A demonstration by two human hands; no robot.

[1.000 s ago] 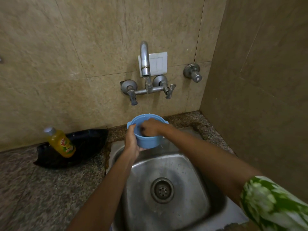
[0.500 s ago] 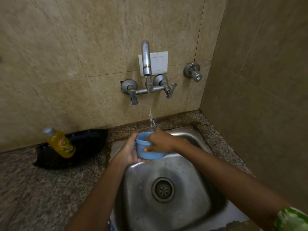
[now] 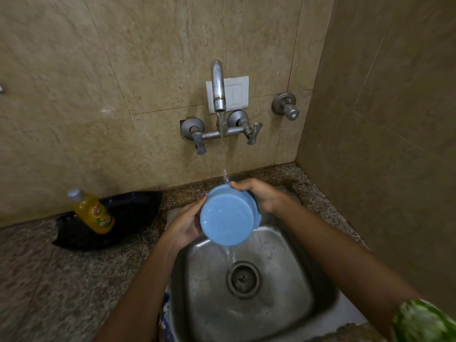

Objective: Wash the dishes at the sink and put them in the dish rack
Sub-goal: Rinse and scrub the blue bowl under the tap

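Both hands hold a blue bowl above the back of the steel sink, tipped so that its flat underside faces the camera: the left hand cups its left side with fingers curled round the rim, and the right hand grips the top right edge. Water runs from the wall tap onto the top of the bowl and drips off its lower edge toward the drain. On the speckled counter to the left, a yellow bottle leans in a black tray.
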